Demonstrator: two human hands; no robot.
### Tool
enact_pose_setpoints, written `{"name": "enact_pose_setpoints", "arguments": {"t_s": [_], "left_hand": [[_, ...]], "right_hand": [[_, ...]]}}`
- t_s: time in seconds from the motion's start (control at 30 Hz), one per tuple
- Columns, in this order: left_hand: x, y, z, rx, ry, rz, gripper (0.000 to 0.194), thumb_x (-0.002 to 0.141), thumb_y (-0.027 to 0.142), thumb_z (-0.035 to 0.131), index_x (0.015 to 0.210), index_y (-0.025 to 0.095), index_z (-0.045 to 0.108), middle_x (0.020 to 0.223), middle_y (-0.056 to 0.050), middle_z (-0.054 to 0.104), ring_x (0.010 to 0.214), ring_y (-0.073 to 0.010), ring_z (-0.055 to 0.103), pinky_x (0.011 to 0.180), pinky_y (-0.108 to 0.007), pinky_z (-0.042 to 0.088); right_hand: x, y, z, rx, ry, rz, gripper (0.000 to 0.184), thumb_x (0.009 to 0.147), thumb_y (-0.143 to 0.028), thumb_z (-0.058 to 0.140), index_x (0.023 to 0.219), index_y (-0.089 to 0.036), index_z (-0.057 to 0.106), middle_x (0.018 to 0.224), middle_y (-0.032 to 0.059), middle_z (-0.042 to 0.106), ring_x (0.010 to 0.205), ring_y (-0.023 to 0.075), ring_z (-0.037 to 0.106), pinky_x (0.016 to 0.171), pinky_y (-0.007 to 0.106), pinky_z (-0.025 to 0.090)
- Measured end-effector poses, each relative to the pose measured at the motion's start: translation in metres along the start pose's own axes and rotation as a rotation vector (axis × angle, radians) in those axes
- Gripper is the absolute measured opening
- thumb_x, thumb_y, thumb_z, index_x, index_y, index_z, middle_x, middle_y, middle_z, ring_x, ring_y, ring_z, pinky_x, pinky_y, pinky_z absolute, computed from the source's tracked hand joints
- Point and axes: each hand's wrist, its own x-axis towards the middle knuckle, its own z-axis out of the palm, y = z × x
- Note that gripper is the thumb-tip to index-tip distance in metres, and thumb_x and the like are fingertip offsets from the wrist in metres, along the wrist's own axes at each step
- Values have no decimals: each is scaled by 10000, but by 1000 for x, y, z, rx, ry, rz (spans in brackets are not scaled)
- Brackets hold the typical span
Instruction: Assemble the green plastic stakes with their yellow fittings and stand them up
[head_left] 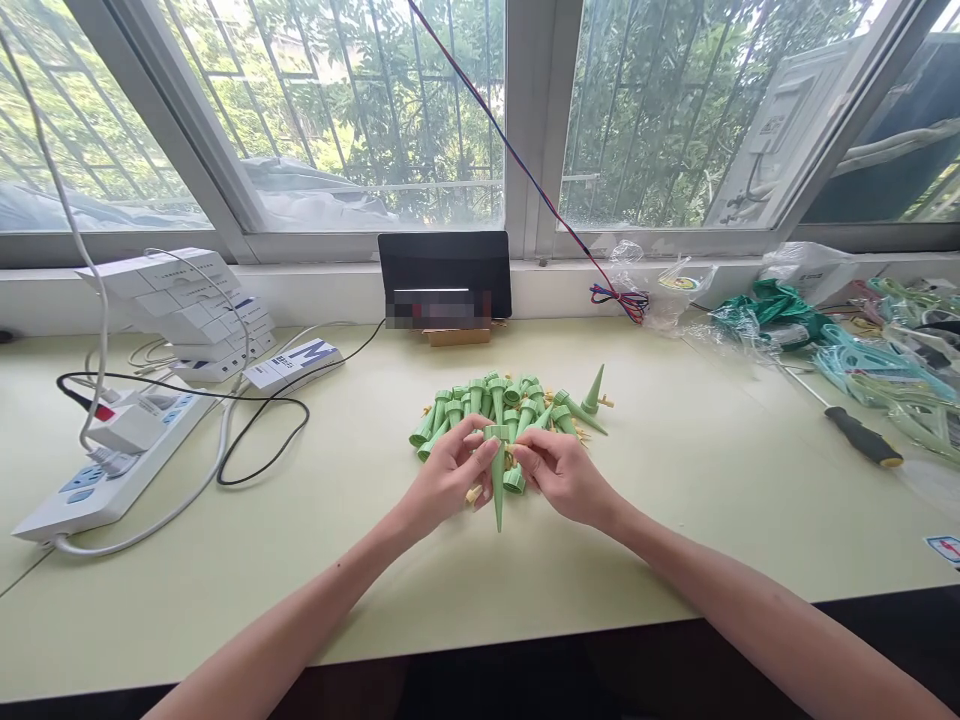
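In the head view, my left hand (457, 465) is closed around the capped top of a green plant watering spike (499, 485), its tip pointing down. Just right of it, my right hand (559, 470) pinches a small yellow valve (512, 452) against the spike's side; the fingers partly cover it. Behind both hands lies a pile of green watering spikes (454, 410) mixed with small yellow valves. One spike (593, 390) stands point up at the pile's right end.
On the left are a power strip (112, 490), cables and stacked white boxes (202, 310). A dark tablet (446, 270) leans at the back by the window. To the right lie a screwdriver (862, 435), plastic bags (780, 315) and teal plastic pieces (874, 365). The table's front edge (525, 640) is near my forearms.
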Motion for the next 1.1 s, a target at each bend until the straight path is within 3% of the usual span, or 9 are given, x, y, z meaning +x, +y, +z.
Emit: {"name": "enact_pose_setpoints", "arguments": {"t_s": [0.3,0.57,0.83,1.1], "left_hand": [[-4,-8,3,144,81,78,153,953,374,512,995,232,471,625,82,422,456,-72,507,455,-197,418],[1,4,0,-32,-31,-29,229,947,440,505,958,220,441,652,73,463,411,-68,475,388,-193,376],[-4,-9,1,131,80,68,170,945,382,527,982,227,470,618,81,414,436,-76,510,444,-203,403],[0,1,0,-17,-21,-35,229,947,449,508,977,230,449,664,74,461,420,-71,496,405,-200,389]], "right_hand": [[4,0,-1,282,-103,112,338,968,-438,480,733,-197,460,522,-69,377,425,86,371,422,234,278],[0,-1,0,53,-14,12,326,960,-428,500,744,-185,512,566,-30,471,496,102,402,480,252,330],[4,-6,-1,331,-114,149,373,953,-467,503,707,-191,449,536,-71,391,400,75,393,421,239,286],[-1,-3,1,97,-32,62,328,966,-430,495,737,-195,486,552,-38,468,485,100,399,481,250,334]]}}
